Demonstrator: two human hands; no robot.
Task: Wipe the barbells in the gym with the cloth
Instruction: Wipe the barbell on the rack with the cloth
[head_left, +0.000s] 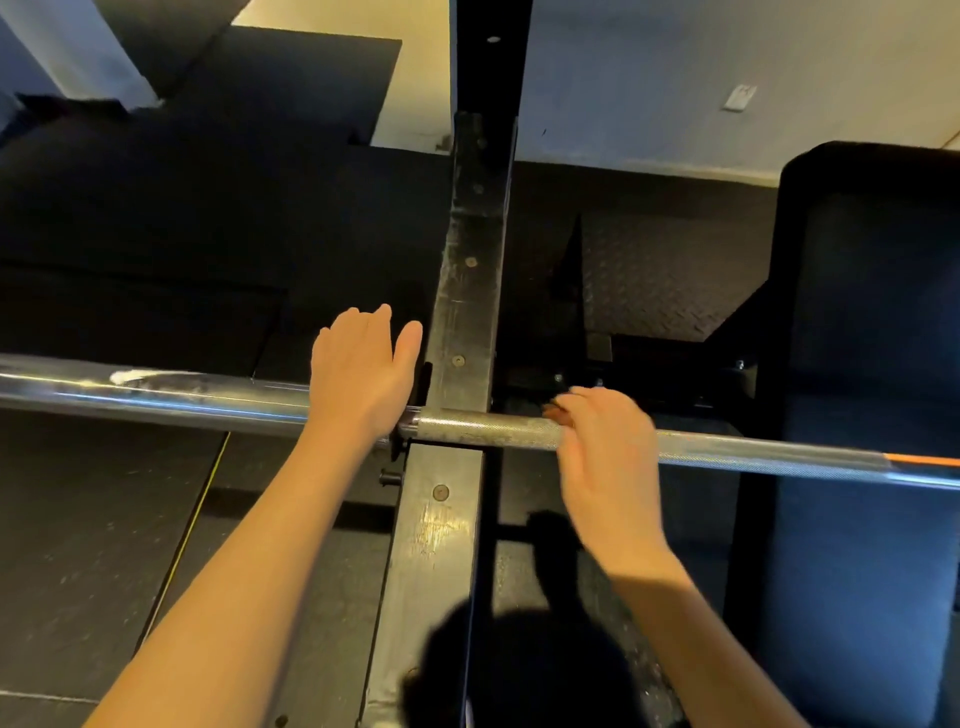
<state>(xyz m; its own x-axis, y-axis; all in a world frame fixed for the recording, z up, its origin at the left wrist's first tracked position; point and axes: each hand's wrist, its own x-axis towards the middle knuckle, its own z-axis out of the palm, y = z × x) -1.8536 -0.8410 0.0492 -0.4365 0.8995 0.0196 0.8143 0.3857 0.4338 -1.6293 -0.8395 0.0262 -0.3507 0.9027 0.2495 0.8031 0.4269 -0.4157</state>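
Barbell lies horiz. across the rack upright. L hand, just left of upright, is released: fingers straight, palm heel resting on the smooth sleeve. R hand, just right of upright, lies over the knurled shaft, blurred; can't tell if it grips. Reddish-brown bit at its fingertips, too blurred to ID.

A scuffed black rack upright stands on dark rubber flooring, a padded bench at right.
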